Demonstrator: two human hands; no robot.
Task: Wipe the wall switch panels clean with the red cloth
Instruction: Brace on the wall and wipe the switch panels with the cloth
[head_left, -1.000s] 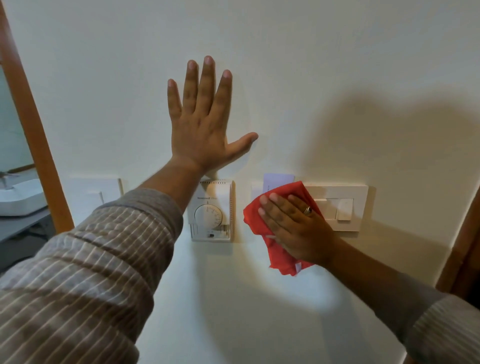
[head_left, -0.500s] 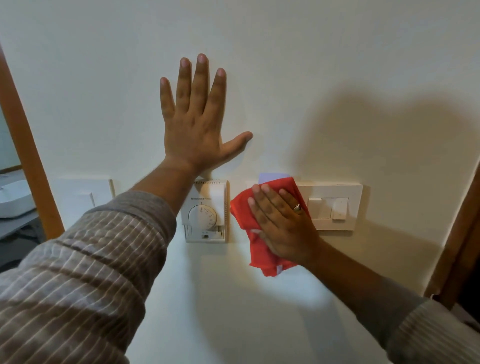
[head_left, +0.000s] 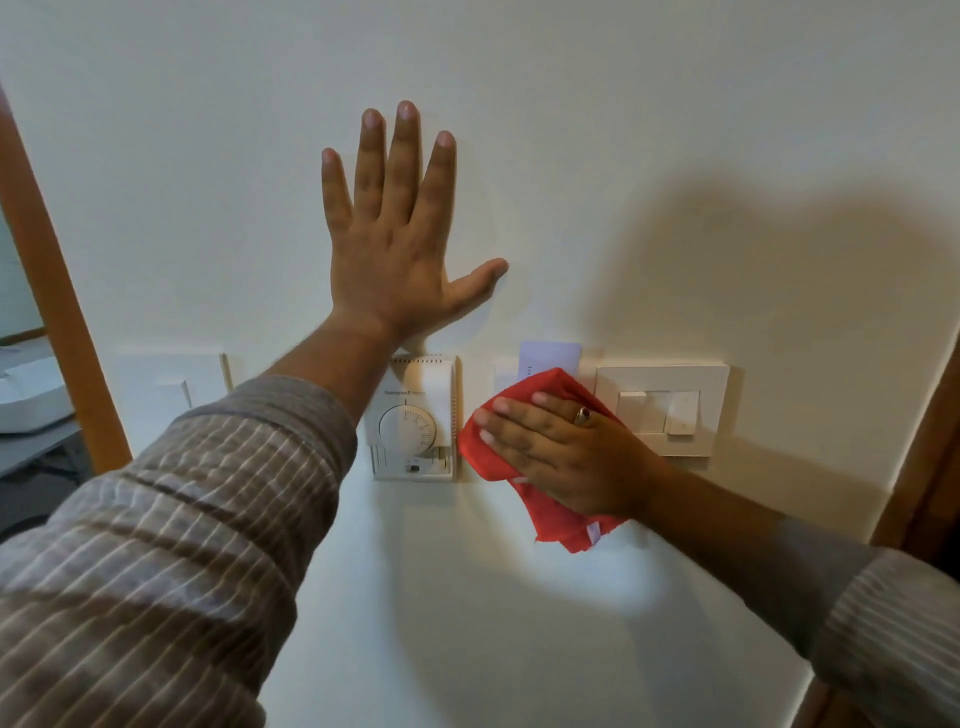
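Observation:
My right hand presses the red cloth flat against the wall, over a key-card panel whose white card sticks up above the cloth. The cloth's left edge nearly touches the dial thermostat panel. To the right is a white switch panel with two rockers, uncovered. My left hand lies flat on the bare wall above the thermostat, fingers spread, holding nothing. Another white switch plate is at the far left, partly hidden by my left sleeve.
A wooden door frame runs down the left edge, with a white basin seen beyond it. A second wooden frame borders the right side. The wall above the panels is bare.
My right hand has slid the red cloth leftward, off the edge of the right switch panel and toward the thermostat. My left hand stays flat on the wall.

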